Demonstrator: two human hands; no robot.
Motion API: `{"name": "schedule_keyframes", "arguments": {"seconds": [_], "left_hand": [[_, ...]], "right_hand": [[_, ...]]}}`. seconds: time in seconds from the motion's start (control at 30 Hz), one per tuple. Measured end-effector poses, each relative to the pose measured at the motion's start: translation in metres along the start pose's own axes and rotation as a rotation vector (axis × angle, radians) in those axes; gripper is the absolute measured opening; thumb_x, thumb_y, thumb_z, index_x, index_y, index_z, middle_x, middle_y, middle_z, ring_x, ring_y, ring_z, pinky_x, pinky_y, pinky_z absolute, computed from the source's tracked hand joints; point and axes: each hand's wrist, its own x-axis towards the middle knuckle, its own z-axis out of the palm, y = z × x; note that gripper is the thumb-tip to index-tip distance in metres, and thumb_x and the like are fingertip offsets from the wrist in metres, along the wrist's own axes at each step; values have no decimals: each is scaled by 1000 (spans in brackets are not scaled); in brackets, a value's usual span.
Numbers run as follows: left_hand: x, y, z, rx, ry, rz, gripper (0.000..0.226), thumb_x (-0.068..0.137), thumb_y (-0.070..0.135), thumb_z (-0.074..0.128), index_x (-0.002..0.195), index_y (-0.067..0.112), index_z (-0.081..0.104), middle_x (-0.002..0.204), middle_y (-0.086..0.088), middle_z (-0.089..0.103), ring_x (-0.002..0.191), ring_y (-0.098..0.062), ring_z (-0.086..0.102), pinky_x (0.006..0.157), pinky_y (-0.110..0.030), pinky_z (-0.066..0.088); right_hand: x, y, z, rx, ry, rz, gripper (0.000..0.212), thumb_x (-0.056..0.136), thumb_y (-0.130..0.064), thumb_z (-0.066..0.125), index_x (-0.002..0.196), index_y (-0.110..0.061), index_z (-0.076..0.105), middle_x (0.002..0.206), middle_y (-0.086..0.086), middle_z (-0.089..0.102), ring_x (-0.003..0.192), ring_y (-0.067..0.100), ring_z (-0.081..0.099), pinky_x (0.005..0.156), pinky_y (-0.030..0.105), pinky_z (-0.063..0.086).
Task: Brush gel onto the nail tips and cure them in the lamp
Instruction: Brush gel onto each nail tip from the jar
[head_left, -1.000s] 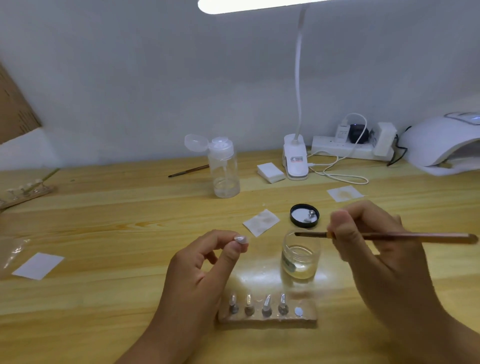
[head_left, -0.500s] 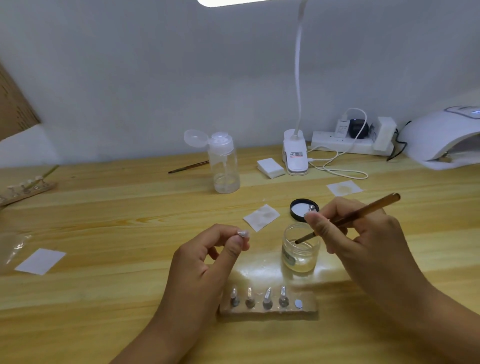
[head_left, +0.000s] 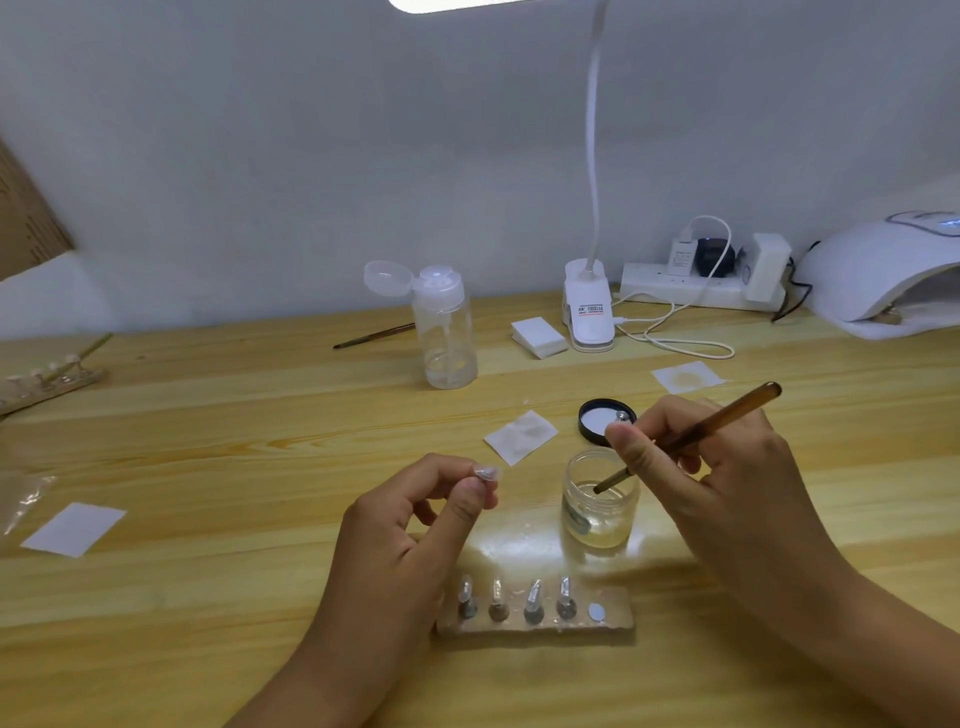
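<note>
Pale wooden tabletop (head_left: 208, 649) lies under both your hands. Nearest you is a holder strip (head_left: 535, 621) with four nail tips standing on pegs and one bare disc at its right end. Just above it, your left hand (head_left: 395, 551) pinches a single nail tip (head_left: 485, 473) between thumb and forefinger, the other fingers curled under. Your right hand (head_left: 727, 483) grips a brown brush (head_left: 691, 431) like a pen, handle tilted up to the right, bristle end dipped inside the open gel jar (head_left: 600, 501). Right behind the jar lies its black lid (head_left: 605, 418), with a stained wipe (head_left: 519, 435) to the left of it. Farther back a clear pump bottle (head_left: 447, 332) stands with its cap flipped open, a second brush (head_left: 374, 335) lying beside it. Against the wall sit a white clip lamp (head_left: 589, 312), a power strip (head_left: 691, 291) and, far right, the white curing lamp (head_left: 893, 280), well apart from the nail tips.
</note>
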Motion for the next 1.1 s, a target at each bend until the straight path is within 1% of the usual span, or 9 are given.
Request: {"name": "schedule_keyframes", "arguments": {"seconds": [0.13, 0.27, 0.33, 0.4, 0.47, 0.67, 0.87, 1.0, 1.1], "left_hand": [[-1, -1, 0, -2, 1, 3, 22, 83, 53, 54, 91, 41, 70, 86, 15, 73, 88, -8, 67, 76, -27, 48], [-1, -1, 0, 7, -4, -1, 22, 84, 54, 53, 91, 41, 70, 86, 16, 73, 88, -6, 67, 76, -22, 47], [-1, -1, -1, 8, -5, -7, 22, 84, 53, 54, 91, 41, 71, 87, 15, 73, 88, -6, 67, 76, -17, 46], [-1, -2, -1, 12, -9, -15, 21, 84, 52, 54, 91, 41, 71, 87, 15, 73, 89, -6, 66, 76, -14, 45], [-1, -1, -1, 17, -12, -14, 21, 85, 52, 54, 91, 40, 71, 87, 15, 73, 89, -6, 66, 76, -14, 45], [-2, 0, -1, 1, -20, -31, 14, 89, 34, 57, 91, 39, 70, 85, 16, 73, 89, -7, 66, 79, -21, 46], [-1, 1, -1, 1, -14, -13, 23, 84, 52, 54, 90, 38, 71, 85, 15, 73, 88, -6, 65, 76, -17, 45], [-2, 0, -1, 3, -7, -8, 23, 83, 52, 53, 91, 40, 70, 84, 16, 73, 87, -3, 66, 74, -13, 44], [-2, -1, -1, 11, -7, -9, 18, 86, 50, 54, 90, 41, 70, 84, 15, 73, 87, -6, 66, 77, -18, 47]], "right_hand": [[0, 2, 2, -21, -4, -4, 31, 91, -56, 56, 68, -35, 58, 82, -16, 61, 76, 6, 45, 67, 25, 31], [0, 0, 1, -10, 27, -26, 30, 90, -59, 50, 68, -39, 54, 81, -16, 60, 76, 7, 46, 68, 26, 32], [-1, -1, 2, 8, 64, -79, 29, 92, -51, 51, 69, -35, 55, 74, -11, 58, 72, 6, 48, 69, 31, 33], [-3, -2, 4, 12, 120, -145, 30, 95, -42, 53, 68, -28, 55, 62, -15, 50, 69, 4, 49, 71, 34, 35], [-6, -2, 6, -8, 175, -196, 30, 96, -36, 53, 68, -24, 56, 66, -22, 50, 72, 0, 50, 73, 32, 35], [-10, -2, 10, -19, 236, -235, 34, 96, -32, 52, 68, -15, 61, 72, -17, 56, 83, -3, 49, 74, 34, 33], [-10, -2, 11, -23, 258, -235, 35, 96, -33, 50, 68, -15, 61, 72, -15, 57, 85, 1, 48, 74, 34, 33], [-11, -2, 10, -27, 275, -223, 35, 96, -33, 49, 68, -15, 61, 71, -13, 57, 87, 2, 47, 78, 28, 33], [-11, -2, 10, -41, 284, -227, 35, 97, -31, 49, 68, -14, 61, 70, -12, 57, 85, 4, 48, 81, 25, 33]]}}
